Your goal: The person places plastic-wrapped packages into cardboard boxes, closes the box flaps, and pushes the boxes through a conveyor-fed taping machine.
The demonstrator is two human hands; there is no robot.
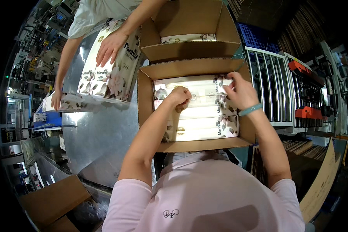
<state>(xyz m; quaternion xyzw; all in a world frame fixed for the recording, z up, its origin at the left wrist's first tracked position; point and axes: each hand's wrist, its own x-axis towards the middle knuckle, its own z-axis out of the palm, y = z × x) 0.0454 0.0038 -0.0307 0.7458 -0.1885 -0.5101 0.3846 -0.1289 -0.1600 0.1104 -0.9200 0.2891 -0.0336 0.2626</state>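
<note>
An open cardboard box (197,146) stands right in front of me. Inside lie several white, flower-printed soft packs (197,113), side by side in rows. My left hand (180,96) rests over the middle of the packs with its fingers curled into a loose fist; I see nothing in it. At the right end of the upper packs is my right hand (241,92), bent at the wrist, thumb apart from the fingers. Its fingertips are close to the box's inner right wall and the pack ends. A teal band circles the right wrist.
A second open carton (189,50) with packs adjoins the far side. Across the metal table (100,135), another person's hands (112,47) touch stacked packs (114,79). A roller conveyor (272,87) stands at right; flat cardboard (319,181) leans at lower right. Another carton (56,199) is lower left.
</note>
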